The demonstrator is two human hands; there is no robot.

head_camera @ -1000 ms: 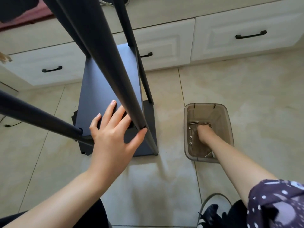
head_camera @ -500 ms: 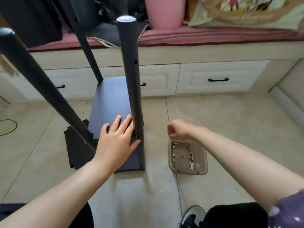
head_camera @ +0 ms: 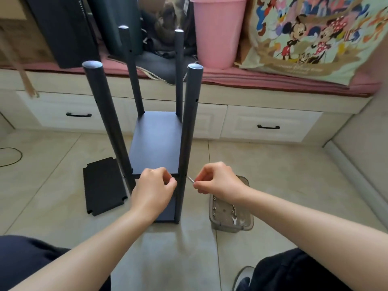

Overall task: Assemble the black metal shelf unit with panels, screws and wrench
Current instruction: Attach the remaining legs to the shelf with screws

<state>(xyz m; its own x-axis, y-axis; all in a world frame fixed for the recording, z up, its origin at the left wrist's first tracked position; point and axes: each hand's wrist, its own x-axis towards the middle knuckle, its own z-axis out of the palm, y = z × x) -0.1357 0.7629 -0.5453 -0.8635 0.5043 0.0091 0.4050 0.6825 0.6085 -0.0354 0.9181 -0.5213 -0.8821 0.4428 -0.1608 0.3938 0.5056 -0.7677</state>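
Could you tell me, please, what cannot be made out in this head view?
- Screw: only its tip shows; the right hand pinching it hides the rest.
- Left hand: its curled fingers hide what, if anything, they hold.
- Near right post: the hole the screw points at is too small to see.
- Plastic tray: the right wrist covers its far end; the small parts are too tiny to count.

The shelf unit's posts (head_camera: 190,131) are showing smooth, dark metal with a faint sheen; its panel (head_camera: 156,141) is looking matt. A small screw (head_camera: 190,179) is glinting bright metal. The near right tray (head_camera: 231,221) is looking like translucent smoky plastic, and the floor tiles (head_camera: 273,169) are shining glossy beige.
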